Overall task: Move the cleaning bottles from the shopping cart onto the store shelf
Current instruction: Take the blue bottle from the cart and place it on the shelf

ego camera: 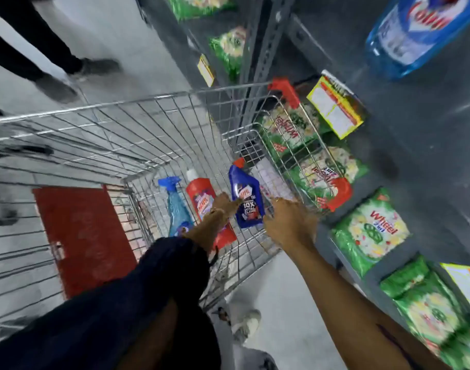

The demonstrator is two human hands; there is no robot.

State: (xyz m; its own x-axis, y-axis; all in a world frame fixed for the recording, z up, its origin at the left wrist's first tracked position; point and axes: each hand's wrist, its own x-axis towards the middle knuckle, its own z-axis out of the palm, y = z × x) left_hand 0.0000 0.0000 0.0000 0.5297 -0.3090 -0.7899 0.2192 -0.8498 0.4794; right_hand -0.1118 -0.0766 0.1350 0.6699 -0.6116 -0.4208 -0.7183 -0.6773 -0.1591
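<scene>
Three cleaning bottles are in the wire shopping cart (153,102). A light blue spray bottle (176,206) and a red bottle (200,193) lie side by side on its floor. A dark blue bottle (248,193) with a red cap is tilted up at the right. My left hand (224,205) reaches into the cart and its fingers close on this bottle's left edge and label. Just right of the bottle's lower corner, my right hand (290,222) has its fingers spread above the cart's rim. A large blue bottle (415,30) stands on the grey store shelf (415,145) at the upper right.
Green detergent packs (370,233) fill the lower shelves to the right of the cart, with yellow price tags (335,108) on the shelf edges. The cart's red seat flap (84,236) is at the left. Another person's legs (49,65) stand in the aisle beyond the cart.
</scene>
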